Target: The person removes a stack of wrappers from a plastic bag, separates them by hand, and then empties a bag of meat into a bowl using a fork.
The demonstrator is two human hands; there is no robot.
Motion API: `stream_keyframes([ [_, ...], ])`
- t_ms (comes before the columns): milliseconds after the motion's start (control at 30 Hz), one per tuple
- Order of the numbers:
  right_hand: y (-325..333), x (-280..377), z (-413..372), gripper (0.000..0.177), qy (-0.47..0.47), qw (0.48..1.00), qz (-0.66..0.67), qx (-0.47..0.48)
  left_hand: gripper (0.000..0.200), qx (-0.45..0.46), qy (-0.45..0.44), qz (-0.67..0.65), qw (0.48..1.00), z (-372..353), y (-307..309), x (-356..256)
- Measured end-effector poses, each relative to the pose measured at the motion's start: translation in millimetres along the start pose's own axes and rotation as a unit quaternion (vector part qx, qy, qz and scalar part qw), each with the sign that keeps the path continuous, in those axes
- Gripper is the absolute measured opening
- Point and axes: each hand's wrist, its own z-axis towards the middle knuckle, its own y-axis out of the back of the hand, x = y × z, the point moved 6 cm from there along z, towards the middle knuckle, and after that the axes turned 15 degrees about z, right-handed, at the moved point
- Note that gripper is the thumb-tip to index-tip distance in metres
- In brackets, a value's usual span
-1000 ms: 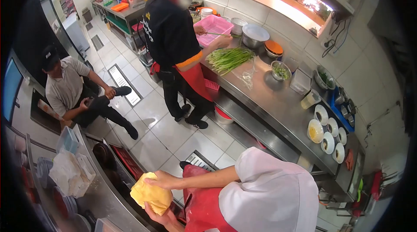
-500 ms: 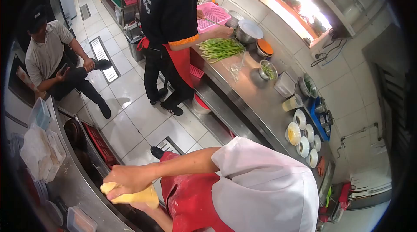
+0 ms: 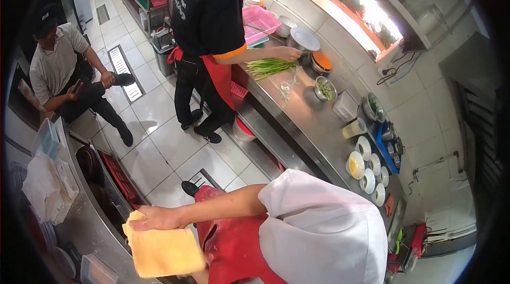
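My right hand (image 3: 156, 218) grips the top edge of a folded yellow cloth (image 3: 166, 252), thumb over its front. The cloth hangs as a flat, roughly square pad beside the left steel counter's edge. Of my left hand, only the wrist side (image 3: 201, 276) shows at the cloth's lower right corner; its fingers are hidden behind the cloth. My red apron (image 3: 239, 249) has pale smudges on it. On the left counter (image 3: 101, 225), a clear plastic container (image 3: 98, 269) and a white plastic bag (image 3: 48, 185) are near the cloth.
A co-worker (image 3: 207, 18) stands at the long steel counter (image 3: 319, 140), one hand by green stalks (image 3: 268, 68). Several white bowls (image 3: 367, 181) sit farther along. Another person (image 3: 66, 66) sits at left holding a phone. A floor drain (image 3: 202, 179) lies near my foot.
The yellow cloth has gone from bunched to spread flat, hanging lower. My right hand has shifted slightly right. The co-worker's hand has moved right and down over the stalks.
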Motion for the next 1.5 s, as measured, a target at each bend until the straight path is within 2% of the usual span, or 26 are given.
stream_keyframes([
  [33,0.2,-13.7,1.3,0.03,0.042,0.986,-0.161,0.014,0.028,0.019,0.001,-0.016,1.0,0.6,-1.9,-1.2],
  [67,1.7,-27.9,2.7,0.032,0.083,0.944,-0.319,0.026,0.028,0.037,0.0,-0.03,0.999,1.4,-3.2,-3.3],
  [133,5.8,-47.9,1.4,0.036,0.153,0.777,-0.609,0.04,0.028,0.071,0.005,-0.077,0.994,-0.8,-4.2,-7.4],
  [167,14.1,-38.5,6.7,0.038,0.017,0.859,-0.507,0.068,0.028,0.091,0.016,-0.102,0.991,-3.2,-1.9,-9.2],
  [267,13.3,-13.3,5.0,0.045,0.058,0.867,-0.494,0.036,0.029,0.202,0.069,-0.222,0.951,-7.9,-6.7,-12.3],
  [333,19.1,-10.5,9.9,0.051,-0.029,0.867,-0.497,0.023,0.029,0.286,0.105,-0.253,0.918,-18.0,-13.2,-8.9],
  [400,28.3,-10.0,14.2,0.056,-0.089,0.859,-0.505,0.017,0.031,0.25,0.001,-0.031,0.968,-43.7,-58.3,-9.0],
  [500,40.9,-9.2,9.5,0.061,-0.131,0.848,-0.514,0.009,0.043,0.264,0.02,-0.04,0.964,-50.0,-70.4,-2.0],
  [667,57.3,-0.4,-5.7,0.063,-0.177,0.85,-0.495,-0.036,0.059,0.171,0.048,0.017,0.984,-42.2,-16.9,-3.4],
  [767,89.0,-7.0,-14.4,0.073,-0.121,0.881,-0.429,-0.157,0.065,0.091,0.035,0.018,0.995,-42.5,-2.0,-10.3],
  [800,101.4,-32.3,-24.2,0.077,-0.184,0.925,-0.276,-0.185,0.066,0.054,0.024,0.017,0.998,-42.4,2.3,-13.0],
  [833,109.2,-62.2,-34.9,0.081,-0.24,0.941,-0.115,-0.207,0.067,0.065,0.011,0.017,0.998,-44.3,-7.9,-14.7],
  [867,108.6,-81.1,-40.2,0.086,-0.289,0.93,0.049,-0.222,0.068,0.075,-0.002,0.017,0.997,-48.9,-25.3,-16.6],
  [900,78.5,-63.8,-50.2,0.086,-0.351,0.883,0.29,-0.109,0.069,0.086,-0.017,0.019,0.996,-53.2,-38.3,-20.1],
  [1000,37.9,-58.5,-53.1,0.081,-0.275,0.862,0.415,-0.1,0.071,0.177,-0.028,0.057,0.982,-61.1,-62.0,-25.1],
  [1033,36.9,-80.8,-47.3,0.073,-0.238,0.856,0.451,-0.085,0.071,0.175,-0.031,0.06,0.982,-59.6,-56.1,-27.8],
  [1133,47.1,-88.8,-30.9,0.061,-0.165,0.924,0.323,-0.123,0.072,0.144,-0.051,0.116,0.981,-51.0,-22.4,-39.0],
  [1200,58.2,-87.5,-23.9,0.056,-0.127,0.966,0.142,-0.175,0.072,0.085,-0.086,0.208,0.971,-54.0,-24.9,-46.9],
  [1267,67.8,-88.5,-13.1,0.047,-0.052,0.974,-0.063,-0.212,0.059,-0.022,-0.064,0.277,0.958,-57.2,-25.3,-49.4],
  [1300,64.6,-71.7,-8.9,0.043,0.021,0.964,-0.114,-0.238,0.049,-0.066,-0.081,0.332,0.937,-56.7,-29.5,-53.0],
  [1333,61.0,-64.5,-4.9,0.04,0.012,0.955,-0.151,-0.257,0.042,-0.076,-0.127,0.372,0.917,-59.4,-48.7,-51.1],
  [1367,58.3,-61.7,0.7,0.038,0.067,0.947,-0.203,-0.241,0.036,-0.127,-0.161,0.367,0.907,-62.8,-62.1,-49.5],
  [1400,59.5,-81.7,10.2,0.029,0.003,0.937,-0.301,-0.177,0.03,-0.142,-0.215,0.433,0.864,-65.2,-73.3,-56.9],
  [1433,50.2,-53.9,14.0,0.025,0.075,0.946,-0.275,-0.157,0.029,-0.146,-0.272,0.522,0.795,-55.3,-59.3,-64.7],
  [1467,45.0,-45.6,19.0,0.025,0.107,0.938,-0.3,-0.139,0.033,-0.146,-0.29,0.52,0.79,-56.0,-59.0,-69.0],
  [1500,35.2,-21.1,25.8,0.026,0.007,0.961,-0.195,-0.195,0.036,-0.121,-0.308,0.491,0.806,-56.5,-58.8,-74.3],
])
